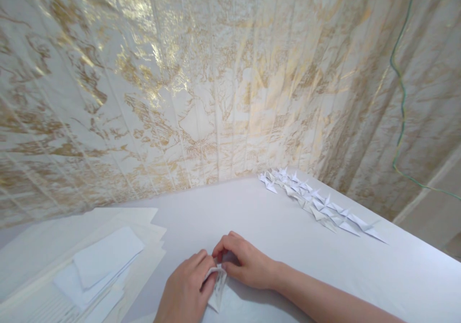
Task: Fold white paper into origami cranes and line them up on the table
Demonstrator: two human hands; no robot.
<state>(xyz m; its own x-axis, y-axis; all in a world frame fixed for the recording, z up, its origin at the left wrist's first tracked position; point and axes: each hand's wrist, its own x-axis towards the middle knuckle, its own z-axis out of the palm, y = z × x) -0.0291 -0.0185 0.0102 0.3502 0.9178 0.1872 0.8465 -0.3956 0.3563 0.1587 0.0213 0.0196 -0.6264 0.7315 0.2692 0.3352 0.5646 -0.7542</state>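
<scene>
A small folded paper (219, 294) with dark marks is held at the near side of the table (201, 217). It is pinched by the left hand (189, 284), while its upper end is met by the bent fingers of the right hand (248, 263); the exact contact there is hard to make out. Folded paper birds (319, 207) are lined up at the right, and white sheets (108, 255) are piled at the left.

Open tabletop (212, 212) is stretching between papers (108, 253) and folded figures (317, 212); patterned sheeting (194, 116) is walling the back; left hand (187, 284) and right hand (248, 260) (close together!) are blocking near centre.
</scene>
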